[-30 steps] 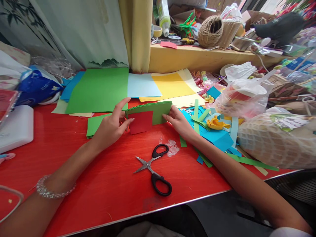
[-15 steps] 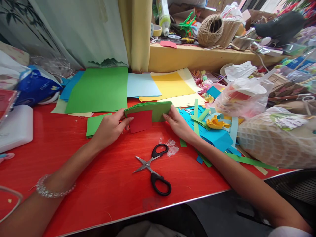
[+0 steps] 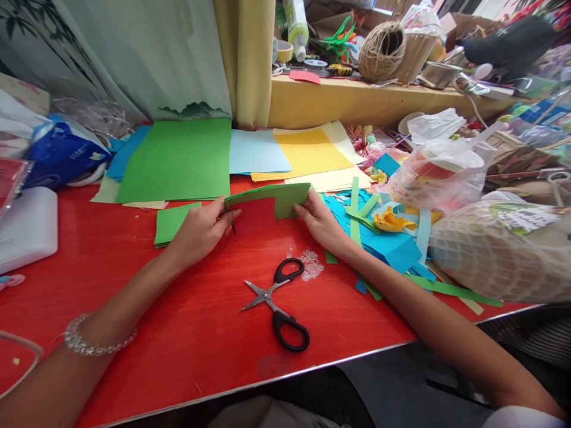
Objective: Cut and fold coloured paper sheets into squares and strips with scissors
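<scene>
My left hand (image 3: 203,224) pinches the left end of a stack of green paper (image 3: 289,199), held upright above the table. A small red paper piece (image 3: 255,215) lies against the front of the green paper, beside my left thumb; its lower edge blends with the red table. My right hand (image 3: 317,219) grips the right end of the same green paper between thumb and fingers. Black-handled scissors (image 3: 266,295) rest with blades apart on the table in front of my hands. Behind my left hand is another small green paper stack (image 3: 175,223).
Large green sheets (image 3: 178,160), light blue paper (image 3: 259,151) and yellow paper (image 3: 312,151) lie at the back of the red table (image 3: 178,333). Blue scraps (image 3: 392,252) and a netted bag (image 3: 495,249) sit at the right. A white box (image 3: 29,229) stands at the left.
Both hands keep hold of the green paper in almost the same place. The red piece's face looks brighter and its lower edge less distinct; the scissors have not moved.
</scene>
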`<act>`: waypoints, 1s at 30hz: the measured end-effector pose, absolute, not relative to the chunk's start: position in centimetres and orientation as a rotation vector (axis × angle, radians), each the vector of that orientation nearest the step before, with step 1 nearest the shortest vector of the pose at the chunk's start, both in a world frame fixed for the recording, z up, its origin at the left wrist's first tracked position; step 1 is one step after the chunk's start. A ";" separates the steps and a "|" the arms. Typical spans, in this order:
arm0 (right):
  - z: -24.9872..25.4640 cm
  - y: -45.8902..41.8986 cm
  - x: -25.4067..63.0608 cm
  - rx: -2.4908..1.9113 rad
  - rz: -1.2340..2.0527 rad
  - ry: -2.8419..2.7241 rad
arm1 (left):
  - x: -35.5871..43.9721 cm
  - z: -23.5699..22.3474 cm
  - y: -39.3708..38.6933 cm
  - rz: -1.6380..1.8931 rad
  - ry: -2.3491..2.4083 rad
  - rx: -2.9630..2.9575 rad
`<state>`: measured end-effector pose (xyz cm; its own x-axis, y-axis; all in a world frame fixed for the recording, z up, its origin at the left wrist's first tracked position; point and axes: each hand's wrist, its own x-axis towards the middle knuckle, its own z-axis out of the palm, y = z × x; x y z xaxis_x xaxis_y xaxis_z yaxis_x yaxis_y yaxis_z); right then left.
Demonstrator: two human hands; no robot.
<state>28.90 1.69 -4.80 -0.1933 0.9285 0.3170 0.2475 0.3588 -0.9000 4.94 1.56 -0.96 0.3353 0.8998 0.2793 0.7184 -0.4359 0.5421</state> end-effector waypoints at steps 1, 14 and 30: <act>-4.8 1.7 28.9 -1.065 0.899 -1.663 | 4.9 -1.0 1.5 0.798 1.451 2.273; -4.7 1.5 29.0 -1.088 0.859 -1.730 | 4.9 -0.9 1.6 0.814 1.449 2.192; -0.9 0.5 29.9 -0.998 1.571 -1.490 | 4.7 0.3 1.8 0.764 1.225 1.442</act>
